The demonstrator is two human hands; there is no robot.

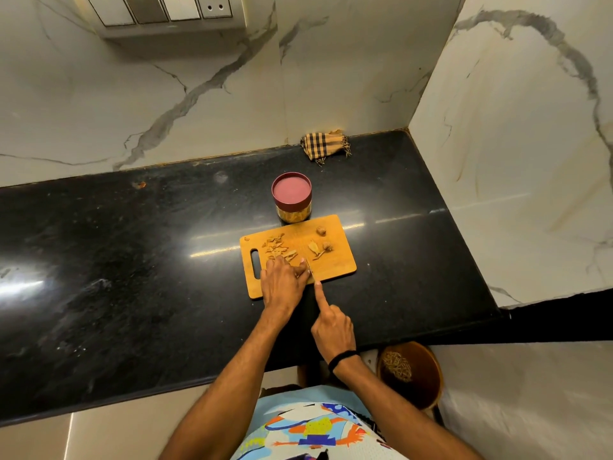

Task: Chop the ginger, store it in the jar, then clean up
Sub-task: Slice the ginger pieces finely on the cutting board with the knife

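Board [335, 265] on desk [132, 260]. Chopped ginger [277, 249] sits on its left half, with a few bits on the right. Left hand [282, 282] has fingers curled onto ginger at the board's near edge. Right hand [333, 327] grips the knife [310, 271], index finger straight along the spine. Jar [292, 202] is just behind the board, lid on, yellowish contents. Cloth [323, 146] lies further back.

Left hand [283, 282] palm-down, fingers [273, 265] bent; right hand [333, 330] curled, forefinger straight ahead.
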